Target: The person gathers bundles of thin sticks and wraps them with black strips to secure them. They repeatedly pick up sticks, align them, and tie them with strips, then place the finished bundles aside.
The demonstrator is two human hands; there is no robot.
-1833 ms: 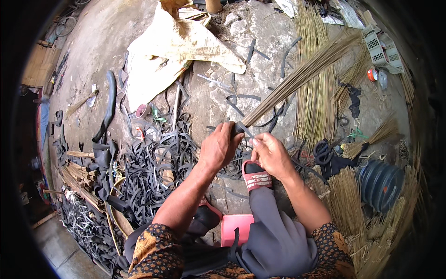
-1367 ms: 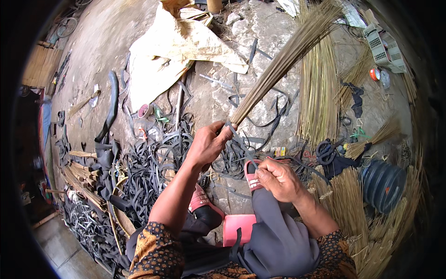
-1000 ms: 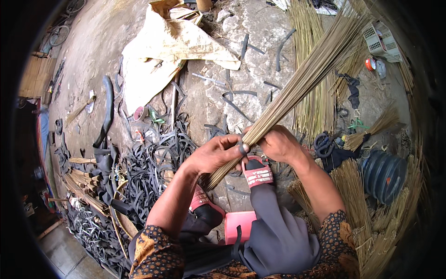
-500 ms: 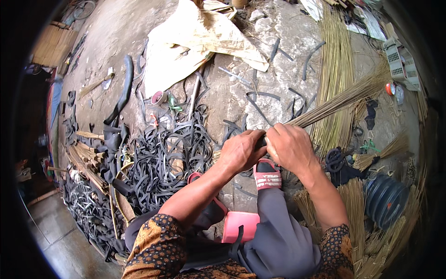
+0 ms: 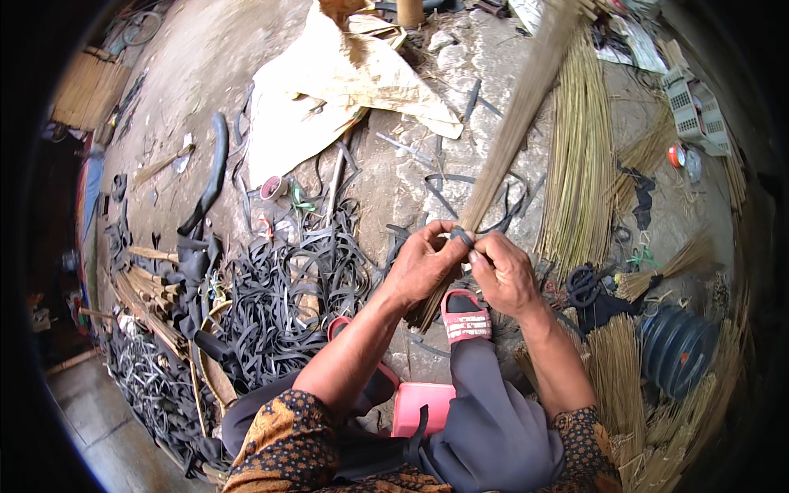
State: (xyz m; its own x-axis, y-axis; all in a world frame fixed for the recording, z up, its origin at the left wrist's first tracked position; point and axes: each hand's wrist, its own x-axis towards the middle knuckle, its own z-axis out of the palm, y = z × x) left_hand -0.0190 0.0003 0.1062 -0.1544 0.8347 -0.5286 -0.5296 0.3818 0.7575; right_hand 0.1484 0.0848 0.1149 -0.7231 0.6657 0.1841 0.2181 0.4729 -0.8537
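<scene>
A bundle of thin brown sticks [image 5: 514,123], like a stick broom, points away from me and slightly right, its far end blurred. My left hand [image 5: 423,264] is closed around its near end, and the short butt ends show below the fingers. A black rubber strip [image 5: 462,236] wraps the bundle between both hands. My right hand [image 5: 507,275] is closed beside this binding, thumb and fingertips pinched against the strip; the exact grip is partly hidden.
A tangle of black rubber strips [image 5: 283,283] lies left of my feet. Long straw-coloured sticks [image 5: 579,156] spread at the right. Beyond are a pale sack [image 5: 316,86] and a white plastic basket [image 5: 694,115]. A blue ribbed plastic container [image 5: 678,353] stands at right, a pink seat [image 5: 423,403] below.
The stick bundle has swung from pointing far right to pointing away from me. My hands have turned with it and moved slightly apart, uncovering the black binding. The view has shifted a little.
</scene>
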